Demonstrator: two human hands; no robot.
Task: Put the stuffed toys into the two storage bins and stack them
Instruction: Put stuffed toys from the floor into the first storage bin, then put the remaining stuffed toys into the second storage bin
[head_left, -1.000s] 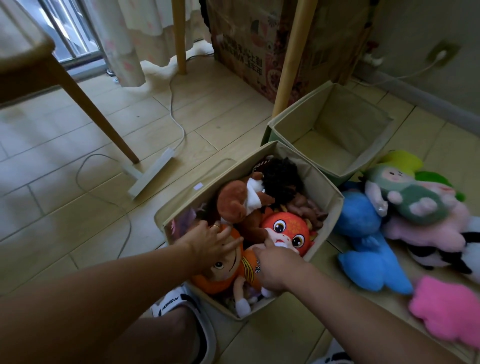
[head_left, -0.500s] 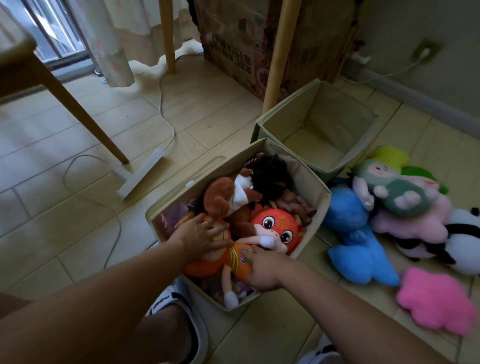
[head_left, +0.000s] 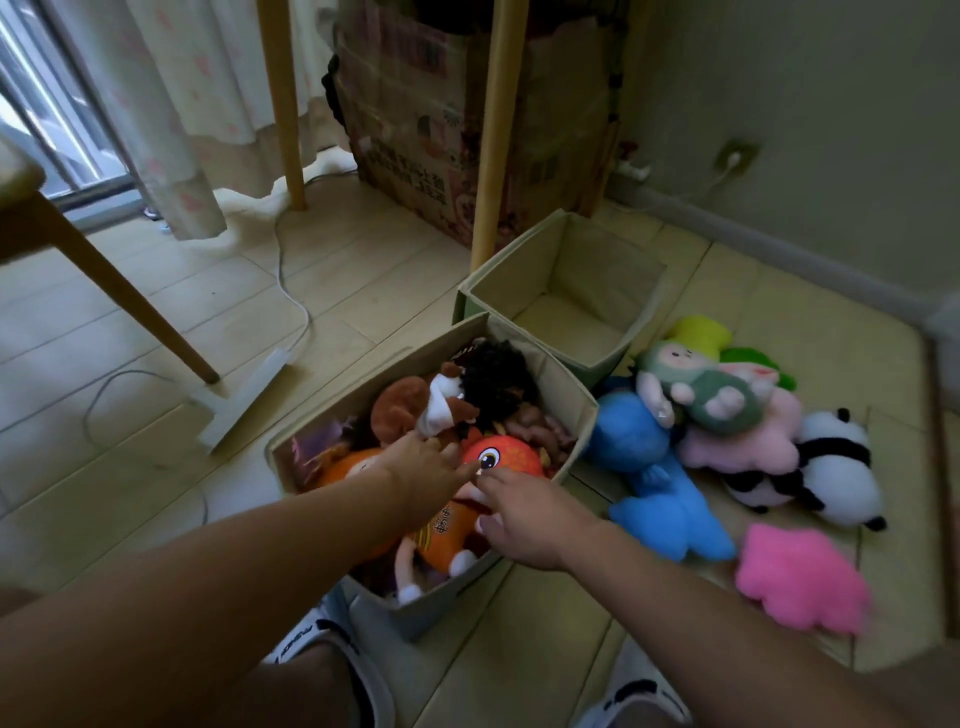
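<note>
Stuffed toys filled the near storage bin (head_left: 566, 415) to its rim: a red round-eyed toy (head_left: 511, 454), an orange doll (head_left: 447, 535), a brown one (head_left: 400, 410) and a black curly one (head_left: 493, 379). Far bin (head_left: 550, 270) stood just behind it, nothing inside. More toys lay on the floor to the right: blue (head_left: 649, 467), green doll (head_left: 711, 395), pale pink (head_left: 748, 447), panda (head_left: 836, 467), bright pink (head_left: 800, 577).

Left hand (head_left: 421, 467) reached into the near bin, fingers extended toward the red toy's face; grip loose, holding nothing that could be seen. Right hand (head_left: 519, 514) was over the orange doll, fingers spread and relaxed, also holding nothing.

Judgement: the near bin looked about full; the floor pile is for the far bin. The toys should be light, soft and compressible, not fragile, with fuzzy fabric that will not slip. A body or head gives the best hold; a limb alone lets the toy dangle. Pressing down flat with the palms would settle the load below the rim, which stacking needs. The fabric bin walls look soft, so lifting by both opposite sides seems safer.
</note>
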